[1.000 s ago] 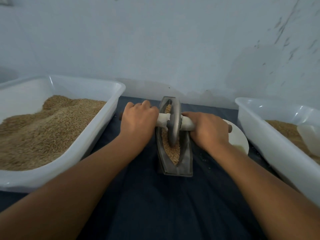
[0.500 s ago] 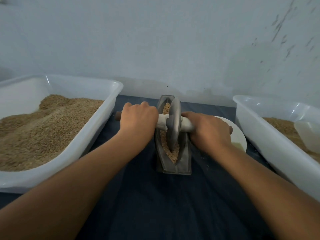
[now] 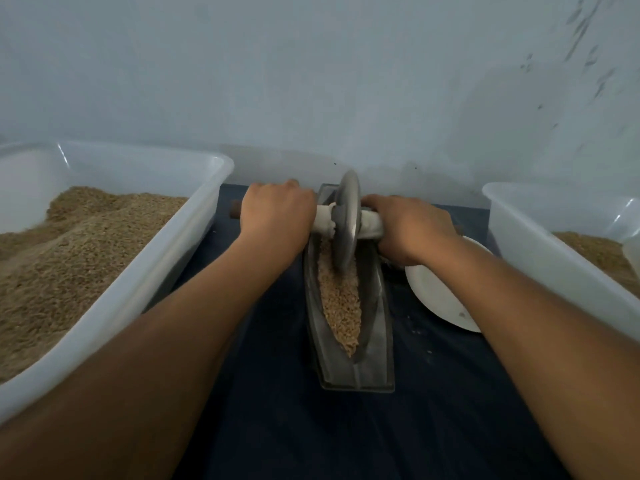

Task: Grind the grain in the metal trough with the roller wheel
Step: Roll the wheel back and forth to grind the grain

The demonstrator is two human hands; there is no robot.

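Now, your 2 hands sit apart, 1 each side of wheel (image 3: 346, 221). Left hand (image 3: 277, 218) wraps axle (image 3: 323, 218) on left; right hand (image 3: 410, 230) wraps it on right. Even grip likely keeps disc upright in groove. Wheel stands at far end of trough (image 3: 381, 341); grain (image 3: 341, 303) fills channel from wheel to near tip, looks mostly whole. Trough rests on dark cloth (image 3: 433, 427), lengthwise toward you. Left tub (image 3: 145, 278) heaped with grain, close to left forearm. White plate (image 3: 440, 299) just beside trough, under right wrist. Right tub (image 3: 540, 244) beyond plate. Wall close behind wheel, little room past far end.
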